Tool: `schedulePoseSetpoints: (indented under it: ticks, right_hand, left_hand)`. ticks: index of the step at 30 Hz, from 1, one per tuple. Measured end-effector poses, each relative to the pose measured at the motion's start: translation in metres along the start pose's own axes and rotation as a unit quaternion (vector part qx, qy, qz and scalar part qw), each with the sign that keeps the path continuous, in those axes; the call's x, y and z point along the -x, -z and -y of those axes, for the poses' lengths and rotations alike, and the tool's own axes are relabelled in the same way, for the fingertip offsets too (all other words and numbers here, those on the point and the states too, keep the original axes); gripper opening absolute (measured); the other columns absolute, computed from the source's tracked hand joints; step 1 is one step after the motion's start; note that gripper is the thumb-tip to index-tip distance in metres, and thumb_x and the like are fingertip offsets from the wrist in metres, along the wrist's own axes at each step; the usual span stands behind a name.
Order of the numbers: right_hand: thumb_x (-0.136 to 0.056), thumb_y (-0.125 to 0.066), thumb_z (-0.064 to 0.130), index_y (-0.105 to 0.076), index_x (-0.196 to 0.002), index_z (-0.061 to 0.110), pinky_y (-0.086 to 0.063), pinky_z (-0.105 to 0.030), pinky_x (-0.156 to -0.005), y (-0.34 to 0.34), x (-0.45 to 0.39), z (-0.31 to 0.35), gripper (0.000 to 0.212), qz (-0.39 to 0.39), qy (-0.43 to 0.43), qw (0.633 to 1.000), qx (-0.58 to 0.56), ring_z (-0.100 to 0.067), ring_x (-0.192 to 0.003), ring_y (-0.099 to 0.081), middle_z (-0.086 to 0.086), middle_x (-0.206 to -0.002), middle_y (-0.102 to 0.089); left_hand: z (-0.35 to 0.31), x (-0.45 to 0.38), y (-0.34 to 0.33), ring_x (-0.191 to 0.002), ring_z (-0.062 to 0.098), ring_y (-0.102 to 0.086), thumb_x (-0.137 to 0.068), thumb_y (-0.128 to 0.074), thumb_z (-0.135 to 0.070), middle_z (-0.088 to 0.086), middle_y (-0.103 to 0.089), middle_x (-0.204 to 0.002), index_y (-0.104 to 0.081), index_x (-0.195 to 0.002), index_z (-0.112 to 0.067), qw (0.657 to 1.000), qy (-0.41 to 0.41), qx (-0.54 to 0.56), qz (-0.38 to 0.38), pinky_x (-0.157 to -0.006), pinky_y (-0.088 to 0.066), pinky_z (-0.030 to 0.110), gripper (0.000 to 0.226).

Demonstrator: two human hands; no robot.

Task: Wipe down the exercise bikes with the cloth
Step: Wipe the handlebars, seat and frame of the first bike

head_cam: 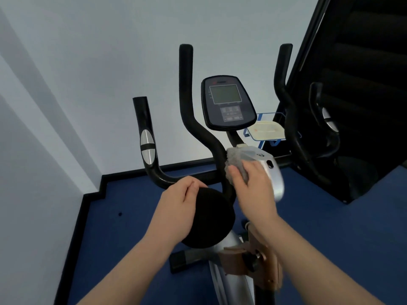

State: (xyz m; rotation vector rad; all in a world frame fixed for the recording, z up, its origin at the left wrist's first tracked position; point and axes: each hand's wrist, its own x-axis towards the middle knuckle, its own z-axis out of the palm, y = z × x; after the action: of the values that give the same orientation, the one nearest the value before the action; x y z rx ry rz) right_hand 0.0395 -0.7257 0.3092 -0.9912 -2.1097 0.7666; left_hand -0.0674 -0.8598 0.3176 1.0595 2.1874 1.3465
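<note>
The cloth (236,167), a grey, crumpled, mesh-like rag, is judged light, soft and easily bunched, so it is best taken as a wad under the palm with the fingers spread over it, and it is seen just below the console (228,102), at about five o'clock from it, pressed against the black handlebar stem (220,150) beside the silver housing (273,175). It is clamped there by the right hand (253,186), fingers closed over it. The left hand (178,205), at about eight o'clock from the cloth, is curled closed on the rim of a round black pad (209,219), apparently for steadying.
</note>
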Motion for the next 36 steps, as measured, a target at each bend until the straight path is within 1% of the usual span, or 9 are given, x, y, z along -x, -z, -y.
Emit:
schedulePoseSetpoints:
  ticks: [5, 11, 16, 21, 24, 28, 30, 32, 36]
  right_hand:
    - [-0.099, -0.05, 0.034, -0.064, -0.1, 0.012, -0.038, -0.033, -0.086, -0.008, -0.019, 0.018, 0.027, 0.028, -0.006, 0.999, 0.025, -0.018, -0.096, -0.047, -0.001, -0.102, -0.051]
    - [-0.1, -0.046, 0.038, -0.045, -0.065, 0.017, -0.031, -0.032, -0.065, 0.009, -0.019, 0.006, 0.041, 0.069, -0.038, 0.996, 0.035, -0.019, -0.073, -0.047, 0.0, -0.079, -0.049]
    - [-0.101, -0.044, 0.036, -0.052, -0.08, 0.016, -0.03, -0.03, -0.072, -0.009, -0.013, 0.019, 0.03, 0.018, -0.044, 0.998, 0.035, -0.017, -0.082, -0.044, -0.001, -0.093, -0.048]
    - [-0.1, -0.047, 0.036, -0.04, -0.061, 0.019, -0.031, -0.032, -0.063, 0.009, -0.018, 0.008, 0.043, 0.058, -0.052, 0.997, 0.016, -0.018, -0.064, -0.045, -0.002, -0.069, -0.049]
    - [-0.1, -0.047, 0.035, -0.041, -0.064, 0.02, -0.033, -0.033, -0.067, -0.005, -0.026, 0.021, 0.04, 0.033, -0.044, 0.998, 0.007, -0.021, -0.073, -0.049, -0.008, -0.081, -0.053]
    - [-0.097, -0.054, 0.034, -0.045, -0.056, 0.014, -0.03, -0.032, -0.059, 0.017, -0.008, 0.002, 0.046, 0.069, -0.098, 0.99, -0.07, -0.012, -0.055, -0.042, 0.0, -0.054, -0.046]
    - [-0.095, -0.053, 0.04, -0.06, -0.068, 0.008, -0.039, -0.035, -0.063, 0.035, -0.003, 0.001, 0.042, 0.064, -0.126, 0.983, -0.117, -0.017, -0.06, -0.051, -0.009, -0.062, -0.057]
    - [-0.095, -0.049, 0.044, -0.065, -0.08, 0.015, -0.045, -0.036, -0.068, 0.038, -0.001, 0.012, 0.037, 0.052, -0.114, 0.985, -0.117, -0.017, -0.071, -0.059, -0.002, -0.071, -0.063]
    - [-0.098, -0.041, 0.044, -0.058, -0.09, 0.025, -0.045, -0.035, -0.075, 0.01, 0.035, 0.044, 0.027, 0.116, -0.018, 0.993, 0.018, -0.01, -0.085, -0.054, 0.01, -0.088, -0.056]
  left_hand:
    - [-0.001, 0.0, 0.001, -0.089, -0.013, -0.057, -0.104, -0.043, -0.023, -0.021, -0.067, -0.089, -0.068, -0.088, -0.035, 1.0, -0.005, 0.006, 0.0, -0.069, -0.038, 0.001, 0.031]
    - [-0.002, -0.001, 0.001, -0.089, -0.013, -0.056, -0.104, -0.042, -0.025, -0.022, -0.066, -0.089, -0.067, -0.087, -0.035, 1.0, 0.003, 0.0, 0.005, -0.068, -0.038, 0.004, 0.032]
    - [-0.002, 0.0, 0.001, -0.09, -0.013, -0.055, -0.104, -0.042, -0.024, -0.021, -0.067, -0.091, -0.067, -0.089, -0.034, 1.0, 0.001, -0.006, 0.002, -0.069, -0.037, 0.001, 0.031]
    - [-0.001, -0.001, 0.001, -0.088, -0.013, -0.055, -0.103, -0.043, -0.024, -0.024, -0.066, -0.086, -0.067, -0.088, -0.034, 1.0, -0.003, 0.0, 0.003, -0.068, -0.037, 0.001, 0.031]
    - [-0.001, -0.001, 0.001, -0.089, -0.012, -0.056, -0.103, -0.043, -0.022, -0.021, -0.067, -0.088, -0.068, -0.089, -0.033, 1.0, -0.01, -0.006, -0.004, -0.068, -0.036, 0.0, 0.031]
    - [0.0, 0.001, 0.001, -0.089, -0.012, -0.056, -0.104, -0.042, -0.024, -0.021, -0.067, -0.089, -0.068, -0.088, -0.035, 1.0, -0.002, 0.004, 0.005, -0.07, -0.038, 0.003, 0.032]
    - [0.0, 0.0, 0.001, -0.089, -0.012, -0.056, -0.103, -0.042, -0.024, -0.023, -0.067, -0.087, -0.068, -0.088, -0.035, 1.0, 0.003, 0.005, 0.005, -0.07, -0.039, 0.007, 0.031]
    - [0.001, -0.001, 0.0, -0.089, -0.012, -0.056, -0.103, -0.043, -0.024, -0.025, -0.066, -0.085, -0.068, -0.086, -0.036, 1.0, 0.007, 0.011, -0.001, -0.068, -0.038, 0.005, 0.032]
    - [0.002, 0.004, -0.001, -0.085, -0.01, -0.057, -0.101, -0.046, -0.015, -0.026, -0.065, -0.085, -0.066, -0.085, -0.032, 0.996, 0.005, 0.055, -0.064, -0.066, -0.038, 0.004, 0.03]
